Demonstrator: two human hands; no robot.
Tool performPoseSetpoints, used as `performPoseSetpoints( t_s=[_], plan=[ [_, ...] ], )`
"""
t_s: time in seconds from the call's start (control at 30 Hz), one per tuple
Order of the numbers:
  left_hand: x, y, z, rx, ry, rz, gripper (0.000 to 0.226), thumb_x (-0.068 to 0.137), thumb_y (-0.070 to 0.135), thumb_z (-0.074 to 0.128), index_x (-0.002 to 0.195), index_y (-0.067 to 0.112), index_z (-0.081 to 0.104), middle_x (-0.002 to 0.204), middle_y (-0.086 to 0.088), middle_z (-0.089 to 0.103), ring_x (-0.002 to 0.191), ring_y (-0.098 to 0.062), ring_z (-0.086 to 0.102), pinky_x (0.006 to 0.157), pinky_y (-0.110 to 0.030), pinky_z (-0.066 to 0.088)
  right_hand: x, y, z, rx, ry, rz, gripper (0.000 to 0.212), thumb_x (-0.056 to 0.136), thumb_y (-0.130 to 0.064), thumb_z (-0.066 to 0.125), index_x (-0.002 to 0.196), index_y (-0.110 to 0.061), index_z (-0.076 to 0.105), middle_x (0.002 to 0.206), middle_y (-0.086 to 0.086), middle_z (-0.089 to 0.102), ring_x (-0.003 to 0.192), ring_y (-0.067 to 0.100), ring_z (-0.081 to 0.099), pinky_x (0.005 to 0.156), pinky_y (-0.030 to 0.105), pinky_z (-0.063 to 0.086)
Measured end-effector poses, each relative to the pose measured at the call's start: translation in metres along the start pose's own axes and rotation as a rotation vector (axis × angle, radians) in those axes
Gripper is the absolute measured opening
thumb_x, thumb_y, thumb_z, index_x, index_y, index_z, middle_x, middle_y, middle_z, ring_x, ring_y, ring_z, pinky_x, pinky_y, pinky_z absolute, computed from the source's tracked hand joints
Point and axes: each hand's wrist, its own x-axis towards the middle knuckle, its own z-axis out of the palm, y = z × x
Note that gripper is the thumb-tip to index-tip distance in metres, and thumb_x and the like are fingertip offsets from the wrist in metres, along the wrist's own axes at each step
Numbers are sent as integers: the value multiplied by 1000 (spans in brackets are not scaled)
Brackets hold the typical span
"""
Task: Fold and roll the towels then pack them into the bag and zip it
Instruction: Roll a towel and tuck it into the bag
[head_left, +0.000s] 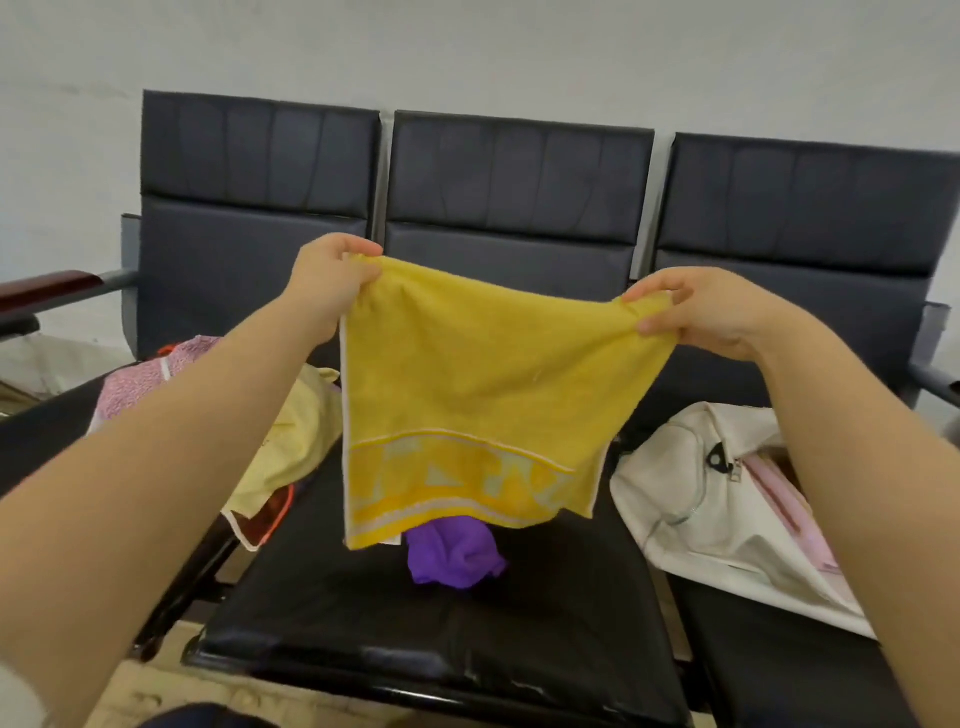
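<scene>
A yellow towel (467, 395) with a patterned band near its lower edge hangs in the air above the middle seat. My left hand (324, 288) pinches its top left corner and my right hand (711, 312) pinches its top right corner. Below it a purple towel (452, 556) lies crumpled on the middle seat, partly hidden by the yellow one. A white bag (691, 493) lies on the right seat, unzipped, with a pink lining showing. On the left, a pale yellow towel (296, 441) and a pink patterned towel (140, 379) lie in a heap.
A row of three dark padded seats (467, 634) stands against a light wall. A brown armrest (52, 286) sticks out at the far left. Something red (270, 514) shows under the pale yellow towel.
</scene>
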Motion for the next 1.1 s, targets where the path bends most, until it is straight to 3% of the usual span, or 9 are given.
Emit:
performPoseSetpoints(
  t_s=[0.1, 0.17, 0.3, 0.37, 0.5, 0.63, 0.8, 0.9, 1.1],
  plan=[
    [0, 3, -5, 162, 33, 83, 25, 86, 15, 67, 111, 17, 65, 109, 0, 54, 101, -16, 49, 85, -29, 43, 3, 6, -9, -186, 276, 43, 30, 76, -17, 81, 101, -13, 64, 103, 5, 59, 92, 24, 60, 73, 35, 56],
    [1, 5, -9, 171, 50, 96, 27, 84, 17, 70, 110, 18, 66, 107, -1, 56, 99, -16, 51, 85, -30, 46, 2, 6, -10, -32, 377, -3, 29, 78, -19, 79, 100, -10, 62, 99, 6, 60, 88, 23, 60, 72, 36, 57],
    [3, 6, -24, 214, -41, 78, 34, 79, 13, 74, 112, 21, 67, 112, -6, 62, 106, -24, 58, 96, -41, 50, -7, 5, -19, 366, 186, -101, 32, 86, -4, 67, 118, -9, 63, 109, 6, 66, 99, 18, 65, 78, 26, 57],
    [3, 7, -31, 287, -122, 91, 38, 79, 10, 74, 115, 20, 67, 111, -5, 63, 107, -26, 59, 98, -44, 48, -11, 7, -26, 102, 144, -100, 38, 83, -3, 70, 120, -13, 65, 110, 3, 68, 101, 17, 65, 89, 32, 52],
    [1, 9, -30, 382, -118, 165, 20, 84, 13, 69, 104, 12, 69, 84, 2, 60, 84, -16, 56, 82, -34, 46, -15, 3, -23, -346, 288, -138, 14, 88, -20, 69, 97, -11, 73, 95, 5, 68, 94, 22, 61, 78, 30, 45],
    [1, 5, -37, 93, -175, 73, 4, 90, 17, 63, 93, 15, 63, 93, 1, 67, 93, -16, 62, 88, -33, 48, -17, 11, -19, 96, 337, -187, 12, 95, -20, 60, 96, -12, 68, 99, 10, 67, 94, 22, 65, 90, 39, 54],
    [1, -3, -30, -202, -209, -115, 12, 94, 19, 58, 97, 10, 63, 89, -3, 68, 82, -16, 66, 67, -28, 55, 1, 27, -8, 413, 463, -12, 20, 83, -22, 75, 97, -10, 68, 94, 8, 68, 92, 26, 65, 82, 42, 57],
    [1, -3, -15, -228, -134, -242, 28, 93, 12, 59, 117, -2, 55, 95, -9, 63, 82, -17, 64, 69, -31, 53, 12, 24, 6, 456, 511, 159, 47, 78, -22, 79, 117, -4, 61, 107, 8, 64, 96, 25, 63, 91, 45, 54],
    [-9, 19, 31, -360, -190, -442, 28, 97, -1, 45, 125, -4, 48, 93, -13, 61, 78, -21, 63, 61, -35, 52, 34, -15, 55, 359, 528, 126, 25, 77, -22, 80, 96, -12, 66, 105, 6, 66, 103, 27, 64, 95, 41, 52]
  ],
)
